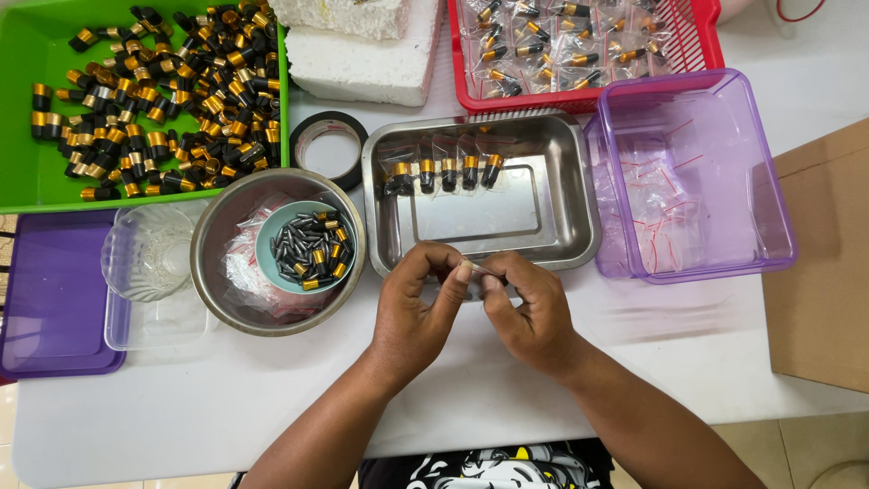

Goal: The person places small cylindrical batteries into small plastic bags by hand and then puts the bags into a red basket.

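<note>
We hold a small clear plastic bag (477, 269) pinched between the fingertips of our left hand (415, 312) and right hand (529, 312), just at the near rim of the steel tray (561, 195); both hands are closed on it, and what is inside we cannot tell. Five bagged black-and-gold caps (444, 172) already lie in a row along the tray's far side, and the red basket (701, 41) beyond holds many more filled bags. Much seems left: the green bin (27, 172) is heaped with loose caps, and the small teal dish (272, 237) inside the steel bowl (217, 290) holds grey pieces and a few caps. Empty bags wait in the purple box (769, 181). A tape roll (328, 145) and foam blocks (362, 59) sit behind, well clear of our hands.
</note>
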